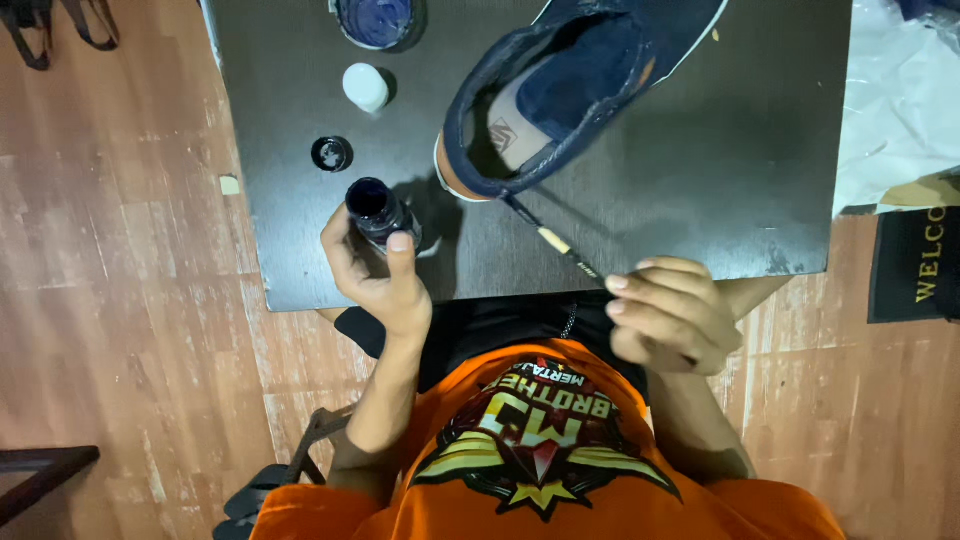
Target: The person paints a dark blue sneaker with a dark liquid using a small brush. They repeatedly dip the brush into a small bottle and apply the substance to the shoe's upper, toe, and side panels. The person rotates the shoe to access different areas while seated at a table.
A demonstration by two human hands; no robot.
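My left hand (375,275) is closed around a small open bottle of dark blue liquid (378,211) at the near left of the dark table (700,160). In my right hand (668,312) is a thin brush (552,240), its tip touching the heel of a navy blue shoe (580,80). The shoe lies on the table, opening up, with a pale insole showing. The bottle's black cap (331,154) rests on the table just beyond the bottle.
A white capped bottle (366,87) and a round container of blue liquid (377,20) stand at the table's far left. Crumpled white plastic (900,90) and a dark doormat (915,265) lie to the right on the wooden floor (120,250).
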